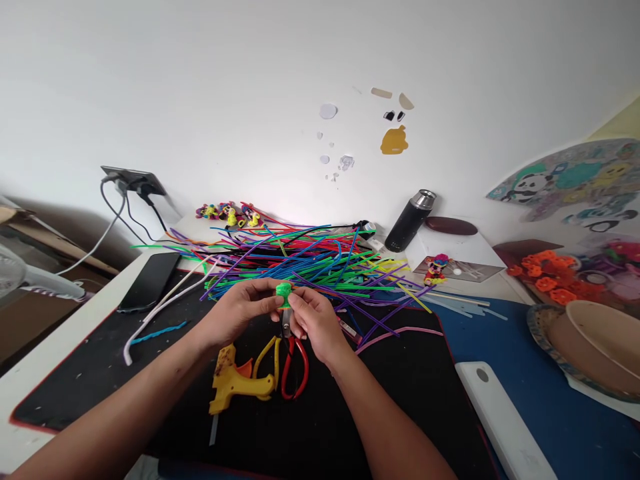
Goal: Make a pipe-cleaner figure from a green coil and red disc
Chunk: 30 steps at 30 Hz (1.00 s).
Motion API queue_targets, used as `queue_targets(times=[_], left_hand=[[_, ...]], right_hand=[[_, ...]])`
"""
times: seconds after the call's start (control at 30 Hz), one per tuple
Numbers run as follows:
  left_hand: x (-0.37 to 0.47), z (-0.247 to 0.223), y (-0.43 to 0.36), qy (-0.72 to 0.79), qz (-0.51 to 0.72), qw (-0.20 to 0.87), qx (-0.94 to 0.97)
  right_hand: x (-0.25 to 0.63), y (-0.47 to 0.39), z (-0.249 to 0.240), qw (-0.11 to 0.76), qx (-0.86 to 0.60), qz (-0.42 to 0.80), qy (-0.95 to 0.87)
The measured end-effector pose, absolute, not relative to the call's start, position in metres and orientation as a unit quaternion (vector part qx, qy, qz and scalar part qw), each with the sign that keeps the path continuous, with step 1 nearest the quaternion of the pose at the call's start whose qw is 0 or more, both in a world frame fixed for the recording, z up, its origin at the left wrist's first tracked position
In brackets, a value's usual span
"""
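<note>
Black mat (400, 400) lies beneath your hands. At the clock's centre, your left hand (250, 303) and right hand (314, 319) pinch the green piece (283, 291) between them, probably for steadiness. Pipe cleaners (305, 260) spread at twelve o'clock, perhaps for easy reach; the glue gun (237, 383) rests at seven.

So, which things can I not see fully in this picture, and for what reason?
All in the head view:
Green piece: parts of its sides, covered by fingertips of the left hand and right hand.
Red-handled tool: upper end, behind the green piece and hands.
Colourful strands: the lower ones, under others.
White device: lower end, cut off by the bottom edge.
Small figures: too small for fine details.
</note>
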<state>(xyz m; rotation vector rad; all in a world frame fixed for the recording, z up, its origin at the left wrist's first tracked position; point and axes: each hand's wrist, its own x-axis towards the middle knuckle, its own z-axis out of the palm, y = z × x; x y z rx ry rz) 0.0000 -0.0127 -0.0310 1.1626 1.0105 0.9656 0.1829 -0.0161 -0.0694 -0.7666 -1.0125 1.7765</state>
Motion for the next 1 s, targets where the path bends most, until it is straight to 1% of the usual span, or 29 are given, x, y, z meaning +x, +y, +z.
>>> queue_targets(times=[0.13, 0.5, 0.7, 0.87, 1.0], left_hand=[[0.002, -0.034, -0.010, 0.448, 0.427, 0.620, 0.481], [0.003, -0.023, -0.012, 0.452, 0.431, 0.585, 0.517], [0.002, -0.027, -0.009, 0.450, 0.473, 0.602, 0.460], [0.002, -0.031, -0.009, 0.449, 0.473, 0.613, 0.445], [0.001, -0.033, -0.013, 0.428, 0.475, 0.644, 0.421]], right_hand=[[0.181, -0.014, -0.073, 0.473, -0.329, 0.710, -0.406], [0.183, -0.017, -0.070, 0.464, -0.335, 0.697, -0.432], [0.182, -0.018, -0.071, 0.442, -0.319, 0.704, -0.455], [0.178, -0.019, -0.073, 0.446, -0.333, 0.692, -0.460], [0.178, -0.019, -0.072, 0.450, -0.345, 0.699, -0.435]])
